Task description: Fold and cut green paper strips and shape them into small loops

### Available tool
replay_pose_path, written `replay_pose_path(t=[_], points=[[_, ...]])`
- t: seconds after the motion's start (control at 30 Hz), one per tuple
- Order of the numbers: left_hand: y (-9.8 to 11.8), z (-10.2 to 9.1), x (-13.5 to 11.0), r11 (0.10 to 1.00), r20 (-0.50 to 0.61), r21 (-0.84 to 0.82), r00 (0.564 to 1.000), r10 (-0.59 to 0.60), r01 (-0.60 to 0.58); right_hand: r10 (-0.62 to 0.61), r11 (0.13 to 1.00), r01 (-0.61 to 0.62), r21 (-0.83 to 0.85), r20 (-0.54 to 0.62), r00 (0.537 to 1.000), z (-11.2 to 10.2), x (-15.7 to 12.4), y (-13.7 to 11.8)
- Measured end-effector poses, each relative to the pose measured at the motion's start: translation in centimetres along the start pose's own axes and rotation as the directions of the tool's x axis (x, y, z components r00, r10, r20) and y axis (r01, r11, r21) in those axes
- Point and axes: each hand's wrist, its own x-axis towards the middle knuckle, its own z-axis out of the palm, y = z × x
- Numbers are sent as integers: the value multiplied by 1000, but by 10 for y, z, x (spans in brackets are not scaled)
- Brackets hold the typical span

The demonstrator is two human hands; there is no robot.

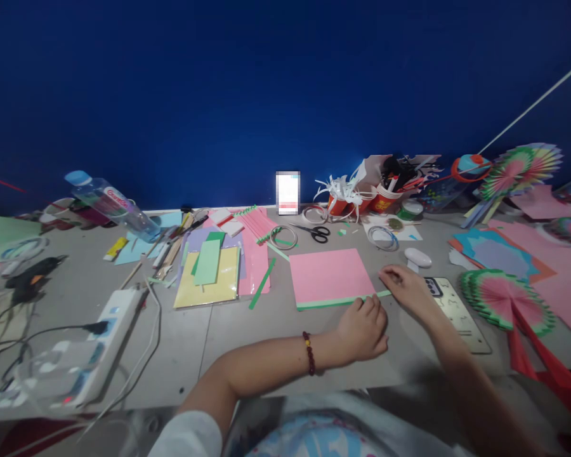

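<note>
Pink sheet point(330, 273) flat on the grey table point(238, 355); clock dial centred on it, 12 toward the blue wall point(219, 95). Pale green strip point(384, 294) along its near edge, tail running past the 4 o'clock corner onto bare tabletop.

Left hand point(363, 329) at 4 o'clock, over that corner. Fingers bent and close together, tips down at the strip; whether they grip or only press, cannot tell. Beaded bracelet point(308, 353) on the wrist.

Right hand point(402, 284) at 3 o'clock, just beside the strip's tail. Fingers curled, narrow; cannot tell if anything is pinched.

Near ring: dark green strip point(262, 284) slantwise at 9; scissors point(320, 234) between 11 and 12, black handles toward the sheet. Patterned phone point(457, 314) at 4, partly behind the right forearm. White oval case point(417, 258) between 2 and 3.

Farther: yellow pack point(223, 279) at 9, green paper pieces point(207, 261) on top. Pink-and-green fan point(490, 295) at 3, beyond the phone. Clear bottle point(140, 216) at 10, tilted, blue cap. White power strip point(111, 324) at 8.
</note>
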Motion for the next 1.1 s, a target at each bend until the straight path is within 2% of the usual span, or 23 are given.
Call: replay_pose_path(t=[0.1,0.27,0.43,0.57,0.73,0.9,1.0,1.03,1.1], points=[[0,1,1,1000,1,8,1000,7,-7,-133,991,133,-17,-11,991,2,21,-17],[0,1,1,1000,18,14,1000,11,-11,-250,968,250,10,78,965,19,75,-49],[0,2,0,1000,6,12,1000,12,-12,-299,950,306,-51,123,946,50,125,-71],[1,6,0,1000,-15,8,1000,5,-5,-304,939,326,-105,184,935,69,140,-84],[1,11,-1,1000,-28,10,1000,14,-14,-293,941,318,-118,186,938,75,139,-91],[1,9,0,1000,-26,0,1000,7,-7,-230,967,240,-84,114,967,59,119,-84],[0,6,0,1000,-4,2,1000,14,-14,-95,975,79,206,66,993,39,89,-67],[0,5,0,1000,-1,5,1000,14,-14,-32,944,-5,329,108,994,31,75,-60],[0,5,0,1000,-2,11,1000,6,-6,78,815,-213,540,261,962,14,43,-43]])
